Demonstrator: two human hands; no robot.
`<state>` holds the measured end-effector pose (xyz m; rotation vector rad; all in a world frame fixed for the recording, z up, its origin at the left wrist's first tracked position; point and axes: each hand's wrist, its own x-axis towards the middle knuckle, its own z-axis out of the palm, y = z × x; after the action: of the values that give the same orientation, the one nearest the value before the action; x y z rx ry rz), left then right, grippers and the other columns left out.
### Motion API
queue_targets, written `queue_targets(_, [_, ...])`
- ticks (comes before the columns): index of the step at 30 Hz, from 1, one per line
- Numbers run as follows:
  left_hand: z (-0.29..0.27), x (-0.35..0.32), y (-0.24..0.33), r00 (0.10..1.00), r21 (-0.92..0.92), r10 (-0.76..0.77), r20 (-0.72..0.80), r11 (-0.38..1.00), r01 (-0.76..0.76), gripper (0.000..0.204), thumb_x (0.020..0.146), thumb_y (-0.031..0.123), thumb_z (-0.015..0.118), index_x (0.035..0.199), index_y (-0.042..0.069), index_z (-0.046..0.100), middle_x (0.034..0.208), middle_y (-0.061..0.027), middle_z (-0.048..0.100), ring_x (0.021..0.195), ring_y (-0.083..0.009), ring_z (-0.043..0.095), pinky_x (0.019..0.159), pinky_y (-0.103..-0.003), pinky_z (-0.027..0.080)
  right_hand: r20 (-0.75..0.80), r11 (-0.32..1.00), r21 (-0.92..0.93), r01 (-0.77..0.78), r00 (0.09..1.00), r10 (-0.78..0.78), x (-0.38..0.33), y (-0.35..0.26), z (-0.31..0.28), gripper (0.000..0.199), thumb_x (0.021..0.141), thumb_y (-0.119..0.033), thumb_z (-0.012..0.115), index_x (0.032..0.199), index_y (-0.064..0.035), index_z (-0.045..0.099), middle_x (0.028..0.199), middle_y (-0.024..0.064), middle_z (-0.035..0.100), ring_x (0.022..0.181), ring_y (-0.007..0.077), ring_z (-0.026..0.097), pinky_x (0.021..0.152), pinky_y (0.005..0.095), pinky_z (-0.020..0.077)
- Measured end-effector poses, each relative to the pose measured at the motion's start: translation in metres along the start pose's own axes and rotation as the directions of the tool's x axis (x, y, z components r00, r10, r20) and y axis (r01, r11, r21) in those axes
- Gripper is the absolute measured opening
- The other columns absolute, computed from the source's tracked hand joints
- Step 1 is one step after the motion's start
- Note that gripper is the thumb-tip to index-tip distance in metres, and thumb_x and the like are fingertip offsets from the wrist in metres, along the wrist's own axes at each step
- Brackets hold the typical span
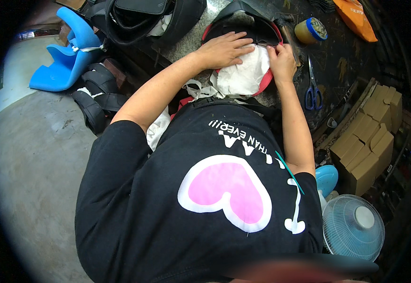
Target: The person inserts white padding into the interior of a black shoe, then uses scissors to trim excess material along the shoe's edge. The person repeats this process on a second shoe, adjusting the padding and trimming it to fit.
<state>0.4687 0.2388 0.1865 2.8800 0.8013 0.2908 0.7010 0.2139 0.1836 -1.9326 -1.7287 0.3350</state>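
In front of my body, a rounded black and red item [266, 85], shaped like a cap or a small bag piece, rests on the worktable. White cloth [243, 75] spreads over its near part and hangs toward me. My left hand [226, 49] lies flat across the cloth and the dark inside, fingers stretched and apart. At the right rim my right hand [283, 63] pinches the red edge with the white cloth, thumb on the inner side. Its other fingers are curled and partly hidden. Blue-handled scissors [313, 89] lie to the right of this hand.
A jar with a blue rim [310, 30] and an orange bag [355, 19] are at the far right. Cardboard boxes [366, 137] and a fan [354, 226] stand to my right. Black bags [134, 23] and a bent blue foam sheet [68, 52] are at the left.
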Motion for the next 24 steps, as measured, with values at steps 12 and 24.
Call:
queue_targets(12, [-0.017, 0.043, 0.027, 0.957, -0.102, -0.21, 0.2, 0.967, 0.233, 0.052, 0.082, 0.029, 0.067, 0.13, 0.013, 0.057, 0.119, -0.0027, 0.059, 0.106, -0.0269, 0.055, 0.093, -0.041, 0.048, 0.144, 0.985, 0.159, -0.066, 0.989, 0.043, 0.016, 0.028, -0.003, 0.034, 0.077, -0.032, 0.074, 0.075, 0.0016, 0.066, 0.079, 0.0193, 0.062, 0.073, 0.0352, 0.063, 0.07, 0.0426, 0.0485])
queue_targets(24, [-0.01, 0.047, 0.046, 0.97, 0.042, -0.235, 0.057, 0.972, 0.232, 0.055, 0.076, 0.027, 0.066, 0.13, 0.018, 0.058, 0.111, -0.0046, 0.058, 0.103, -0.0259, 0.053, 0.086, -0.04, 0.048, 0.035, 0.997, -0.013, -0.072, 0.997, 0.072, 0.014, 0.016, -0.007, 0.04, 0.074, -0.039, 0.076, 0.091, -0.0037, 0.072, 0.108, 0.0129, 0.062, 0.093, 0.0284, 0.064, 0.079, 0.0375, 0.0504])
